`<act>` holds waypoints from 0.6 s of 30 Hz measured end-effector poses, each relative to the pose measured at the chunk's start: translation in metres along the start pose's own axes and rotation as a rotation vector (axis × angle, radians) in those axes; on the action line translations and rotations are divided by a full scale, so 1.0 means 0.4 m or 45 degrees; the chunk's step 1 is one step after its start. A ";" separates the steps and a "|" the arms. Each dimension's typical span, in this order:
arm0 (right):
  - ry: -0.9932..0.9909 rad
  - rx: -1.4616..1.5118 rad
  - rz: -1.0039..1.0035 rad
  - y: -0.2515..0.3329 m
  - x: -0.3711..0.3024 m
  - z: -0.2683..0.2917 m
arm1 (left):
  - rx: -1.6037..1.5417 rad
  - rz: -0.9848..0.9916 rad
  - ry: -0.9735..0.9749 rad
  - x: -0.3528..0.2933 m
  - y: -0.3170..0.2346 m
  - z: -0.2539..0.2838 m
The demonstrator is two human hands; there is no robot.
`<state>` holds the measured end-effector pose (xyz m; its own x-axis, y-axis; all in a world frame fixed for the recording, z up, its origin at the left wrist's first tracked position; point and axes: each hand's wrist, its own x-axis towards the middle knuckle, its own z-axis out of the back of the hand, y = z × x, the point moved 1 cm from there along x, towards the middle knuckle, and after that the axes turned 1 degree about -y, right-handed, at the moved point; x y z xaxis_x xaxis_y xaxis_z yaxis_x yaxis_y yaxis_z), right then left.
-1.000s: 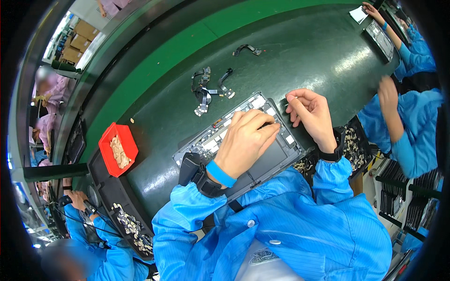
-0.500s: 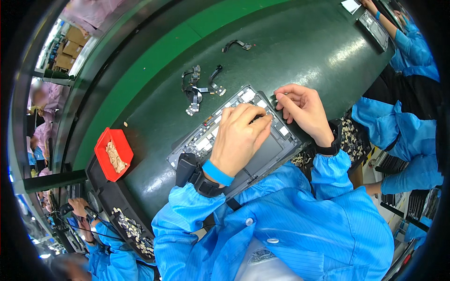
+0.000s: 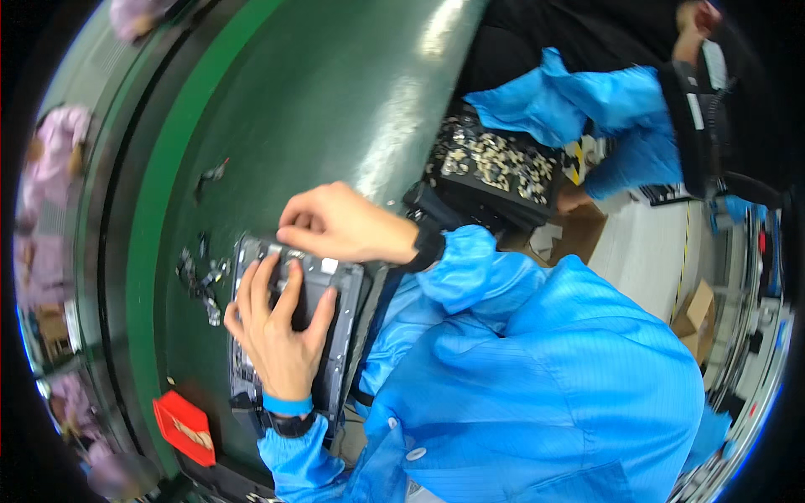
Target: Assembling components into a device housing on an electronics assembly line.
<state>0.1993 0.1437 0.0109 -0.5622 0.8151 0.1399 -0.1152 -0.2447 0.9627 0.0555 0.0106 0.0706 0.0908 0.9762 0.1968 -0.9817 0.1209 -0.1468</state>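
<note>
An opened flat electronic device (image 3: 342, 352) with a dark frame and bare inner boards lies on the green table in front of me. My left hand (image 3: 281, 344) is spread over it, its fingertips resting on the inner parts. Beyond it, at the device's far edge, my right hand (image 3: 352, 222) has its fingers curled in against the thumb. Whatever those fingers hold, if anything, is hidden. A loose cluster of ribbon cables with small connectors (image 3: 201, 277) lies left of the device, blurred.
A single cable (image 3: 211, 176) lies farther off on the table. The red tray (image 3: 170, 419) with pale pieces stands at lower left. A black bin (image 3: 503, 204) of small parts is at right, near a person's blue sleeve (image 3: 579, 92). A cardboard box (image 3: 698, 310) sits farther right.
My view has swung to the right, so the device and tray appear farther left. My left hand's fingers have spread out on the device. My right hand has curled more and come over its far edge.
</note>
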 end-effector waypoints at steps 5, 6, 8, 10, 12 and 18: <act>-0.234 -0.193 0.125 -0.005 -0.061 -0.007 | 0.106 -0.050 0.317 -0.016 -0.059 -0.003; -0.216 -0.190 0.098 0.001 -0.063 -0.015 | 0.081 -0.004 0.340 -0.030 -0.057 -0.013; -0.194 -0.160 0.099 0.002 -0.065 -0.022 | 0.050 0.037 0.411 -0.043 -0.056 -0.022; -0.175 -0.125 0.082 0.007 -0.067 -0.020 | 0.020 0.035 0.392 -0.050 -0.049 -0.032; -0.117 -0.141 0.090 0.012 -0.068 -0.016 | -0.009 0.044 0.370 -0.051 -0.046 -0.032; -0.246 -0.278 0.111 -0.009 -0.071 -0.045 | -0.003 0.015 0.371 -0.051 -0.052 -0.040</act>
<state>0.2009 0.1118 -0.0006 -0.4139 0.8658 0.2812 -0.2583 -0.4079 0.8758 0.0768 -0.0092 0.0542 0.1241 0.9880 -0.0916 -0.9826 0.1095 -0.1500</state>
